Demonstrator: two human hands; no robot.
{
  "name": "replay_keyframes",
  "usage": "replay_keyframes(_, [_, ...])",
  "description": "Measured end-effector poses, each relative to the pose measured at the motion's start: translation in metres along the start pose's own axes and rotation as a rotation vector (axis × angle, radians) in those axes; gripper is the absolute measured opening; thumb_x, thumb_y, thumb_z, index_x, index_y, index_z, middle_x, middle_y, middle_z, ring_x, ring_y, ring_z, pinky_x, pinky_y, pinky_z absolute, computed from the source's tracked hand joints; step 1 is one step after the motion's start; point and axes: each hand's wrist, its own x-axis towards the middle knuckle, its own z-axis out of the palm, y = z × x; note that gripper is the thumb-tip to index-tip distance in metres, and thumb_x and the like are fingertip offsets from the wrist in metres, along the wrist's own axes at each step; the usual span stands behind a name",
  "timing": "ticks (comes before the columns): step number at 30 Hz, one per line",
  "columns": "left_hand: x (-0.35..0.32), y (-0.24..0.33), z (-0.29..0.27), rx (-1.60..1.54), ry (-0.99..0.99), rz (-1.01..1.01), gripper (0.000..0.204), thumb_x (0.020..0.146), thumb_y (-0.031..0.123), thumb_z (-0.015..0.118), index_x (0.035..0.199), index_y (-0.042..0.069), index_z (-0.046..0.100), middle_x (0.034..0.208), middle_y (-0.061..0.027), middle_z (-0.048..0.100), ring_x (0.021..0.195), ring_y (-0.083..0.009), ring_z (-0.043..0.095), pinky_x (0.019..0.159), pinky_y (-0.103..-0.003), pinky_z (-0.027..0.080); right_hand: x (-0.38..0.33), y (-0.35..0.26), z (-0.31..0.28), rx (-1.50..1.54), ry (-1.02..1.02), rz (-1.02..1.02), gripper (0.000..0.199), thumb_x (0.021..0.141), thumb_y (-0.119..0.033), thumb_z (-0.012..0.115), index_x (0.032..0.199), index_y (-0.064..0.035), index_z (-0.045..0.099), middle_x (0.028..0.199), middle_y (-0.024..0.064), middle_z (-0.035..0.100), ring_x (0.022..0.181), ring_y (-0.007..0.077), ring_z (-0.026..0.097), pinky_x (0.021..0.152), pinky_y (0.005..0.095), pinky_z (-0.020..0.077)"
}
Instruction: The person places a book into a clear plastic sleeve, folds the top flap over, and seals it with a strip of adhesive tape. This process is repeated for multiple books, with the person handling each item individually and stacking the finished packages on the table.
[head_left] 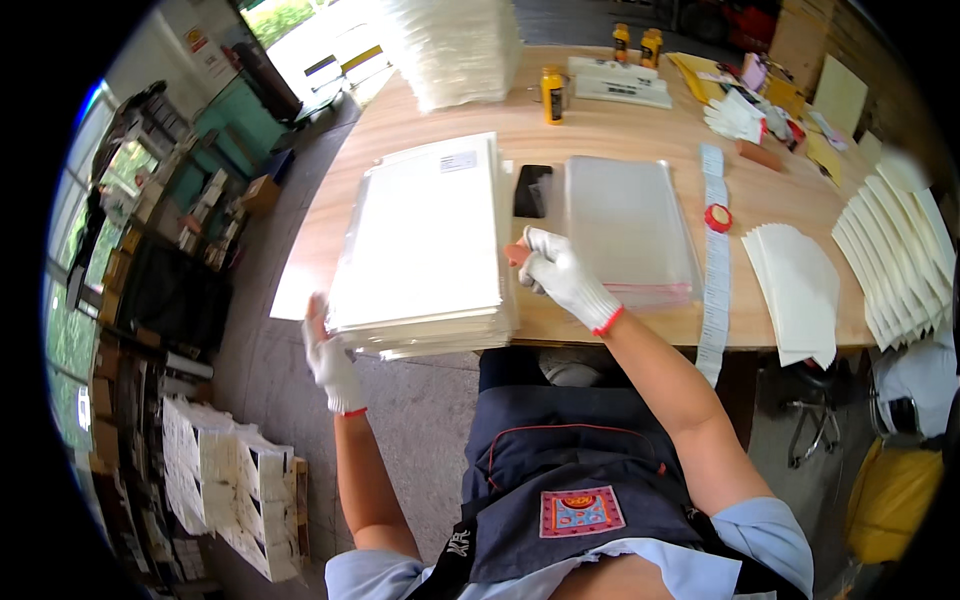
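A thick stack of white sheets in clear plastic sleeves (pixel 425 245) lies on the wooden table, a small printed label (pixel 459 162) near its top right corner. My left hand (pixel 333 365), in a white glove with bare fingertips, is at the stack's lower left edge, its fingers stretched out and slightly blurred. Beside the stack's right edge is my right hand (pixel 562 272), gloved the same way, with its fingers curled in; whether anything small is in them is hidden. Just beyond it lie a black phone (pixel 532 190) and a pile of clear plastic bags (pixel 628 215).
A label strip (pixel 716 290) runs down the table under a red-rimmed round object (pixel 718 218). White flat pieces (pixel 795 290) lie fanned at right, near a taller fanned row (pixel 893 250). An orange bottle (pixel 552 95) stands beyond, near a tall plastic-wrapped stack (pixel 450 50).
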Motion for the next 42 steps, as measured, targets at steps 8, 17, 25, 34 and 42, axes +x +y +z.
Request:
replay_keyframes(8, [-0.157, -0.12, -0.026, 0.043, 0.299, -0.553, 0.029, 0.091, 0.013, 0.043, 0.118, 0.001, 0.049, 0.103, -0.0065, 0.056, 0.084, -0.0121, 0.049, 0.078, -0.023, 0.04, -0.161, 0.093, -0.142, 0.084, 0.823, 0.12, 0.019, 0.09, -0.023, 0.051, 0.092, -0.0046, 0.055, 0.071, 0.0009, 0.055, 0.055, 0.0068, 0.049, 0.05, 0.0214, 0.0419])
replay_keyframes(17, [-0.184, -0.026, 0.148, 0.295, -0.795, 0.371, 0.02, 0.068, -0.003, 0.056, 0.086, 0.005, 0.063, 0.099, -0.0097, 0.063, 0.097, -0.0297, 0.058, 0.084, -0.037, 0.046, -0.314, 0.127, -0.309, 0.395, 1.248, 0.542, 0.023, 0.089, -0.03, 0.046, 0.096, -0.0095, 0.055, 0.068, 0.004, 0.058, 0.046, 0.0089, 0.049, 0.036, 0.0207, 0.0366])
replay_keyframes(25, [-0.127, -0.017, 0.271, 0.535, -0.923, 0.528, 0.036, 0.075, 0.019, 0.06, 0.11, 0.01, 0.055, 0.116, -0.0115, 0.052, 0.113, -0.0315, 0.043, 0.097, -0.043, 0.034, -0.3, 0.139, -0.352, 0.547, 1.454, 0.222, 0.027, 0.086, -0.033, 0.057, 0.093, -0.007, 0.053, 0.07, 0.0048, 0.059, 0.046, 0.0124, 0.051, 0.036, 0.0213, 0.0416])
replay_keyframes(34, [-0.113, -0.017, 0.314, 0.936, -1.317, 0.406, 0.038, 0.073, 0.02, 0.056, 0.11, 0.018, 0.055, 0.112, -0.0075, 0.052, 0.107, -0.0278, 0.044, 0.1, -0.048, 0.023, -0.312, 0.124, -0.402, 0.576, 1.21, 0.0, 0.01, 0.086, -0.009, 0.047, 0.095, -0.0045, 0.05, 0.072, 0.0069, 0.052, 0.05, 0.0113, 0.046, 0.038, 0.021, 0.0347])
replay_keyframes(42, [-0.097, -0.047, 0.324, 0.773, -1.238, 0.312, 0.025, 0.069, 0.007, 0.061, 0.093, 0.01, 0.056, 0.102, -0.0122, 0.053, 0.096, -0.0308, 0.051, 0.08, -0.039, 0.045, -0.286, 0.047, -0.23, 0.601, 0.832, 0.249, 0.026, 0.079, -0.012, 0.051, 0.101, 0.0027, 0.054, 0.073, 0.0049, 0.058, 0.056, 0.0088, 0.054, 0.046, 0.0197, 0.0426])
